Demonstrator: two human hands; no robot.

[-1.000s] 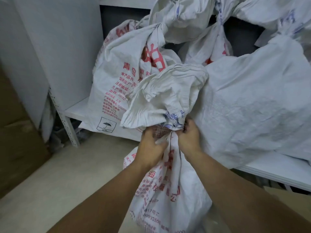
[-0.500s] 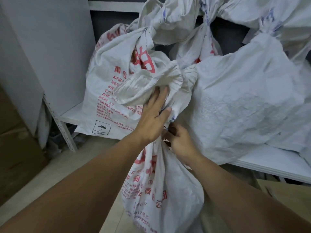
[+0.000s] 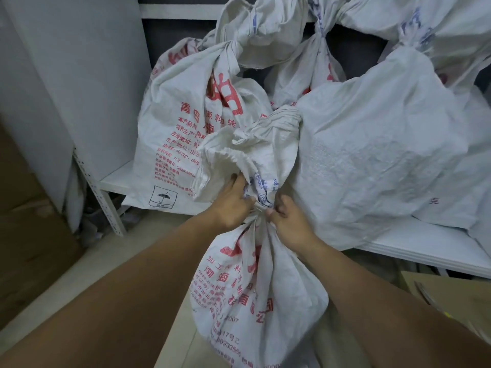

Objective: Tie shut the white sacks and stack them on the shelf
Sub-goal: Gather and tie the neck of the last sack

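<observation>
At the left end of the shelf (image 3: 114,179) a printed sack (image 3: 183,134) is sitting tied, and just ahead of the shelf's front edge the left hand (image 3: 233,205) is clenching the gathered neck (image 3: 259,208) of the white sack (image 3: 255,288), fingers curled under the loose mouth, which is flopping up against the stacked sacks. The sack's body is dropping below the board, its bottom out of view. A blue-printed tie (image 3: 261,187) is circling the neck, and the right hand (image 3: 289,221) is pinching in at it from the other side, seemingly on the tie's end. The knot is probably being cinched, so doing it well is meaning the left hand squeezing the gathers tight while the right is pulling straight away from the neck, low under the mouth, so the tie is biting rather than sliding off. Then comes lifting it beside the plain sack (image 3: 372,160) lying toward the shelf's right end
</observation>
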